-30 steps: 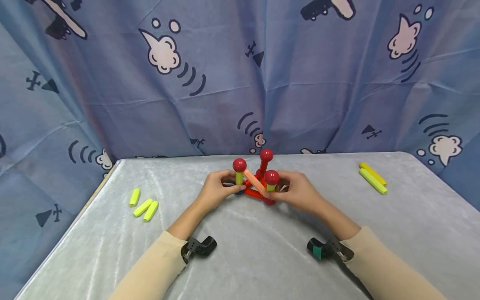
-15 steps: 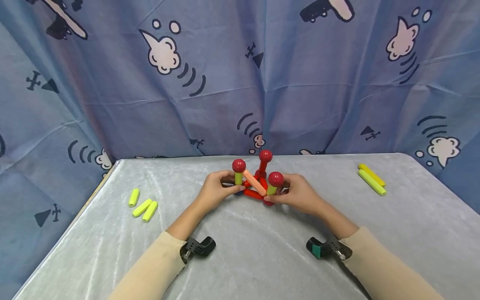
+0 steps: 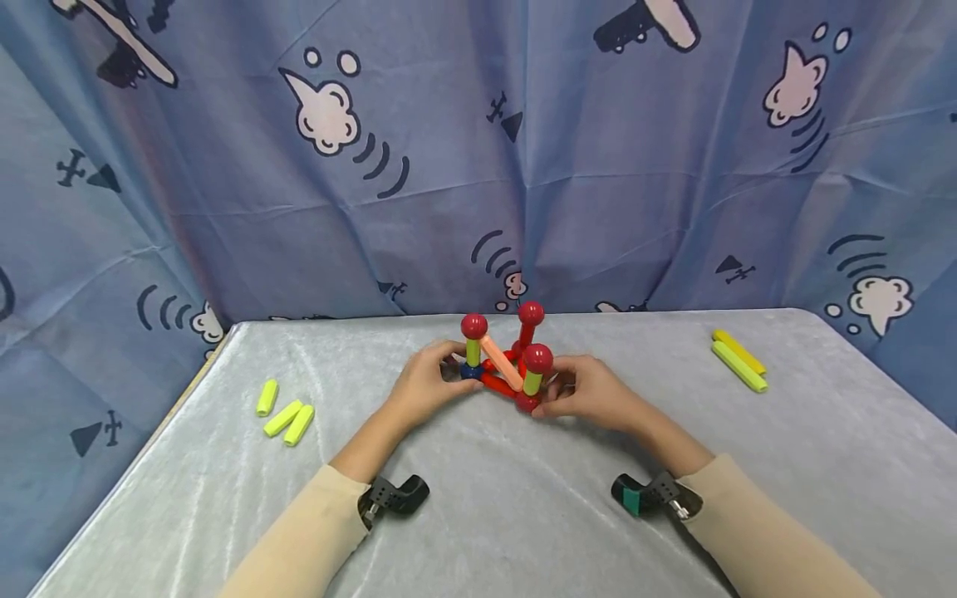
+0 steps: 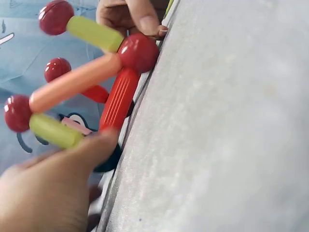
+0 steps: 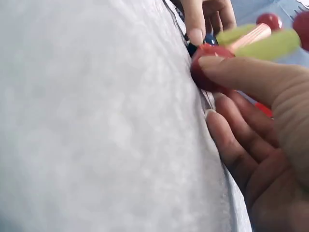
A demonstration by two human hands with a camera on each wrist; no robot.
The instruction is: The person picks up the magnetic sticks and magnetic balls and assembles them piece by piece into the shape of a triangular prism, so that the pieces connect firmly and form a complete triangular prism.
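Observation:
Both hands hold a small ball-and-stick toy frame between them. My left hand point(image 3: 434, 378) is at its left corner, thumb in front of the dark blue ball point(image 3: 472, 371) and fingers behind. My right hand point(image 3: 591, 392) grips the lower right red ball point(image 5: 208, 72), its thumb on the ball's side. Short yellow-green sticks point(image 4: 95, 34) rise from these two balls, each topped by a red ball point(image 3: 474, 325). A peach stick point(image 3: 501, 362) slants from the upper left ball down to the lower right one. Red sticks point(image 4: 119, 99) form the base, and a red upright point(image 3: 527, 335) stands behind.
Several short yellow-green sticks point(image 3: 282, 418) lie to the left on the grey cloth-covered table point(image 3: 493, 515). At the right lie a long yellow-green stick point(image 3: 738, 366) and a yellow stick point(image 3: 750, 353). A patterned blue curtain point(image 3: 449, 166) hangs behind the table.
The right yellow-green stick and its top ball leaned right, then came back left. Both hands have slid down from the upright sticks to the lower balls, and the blue ball shows more.

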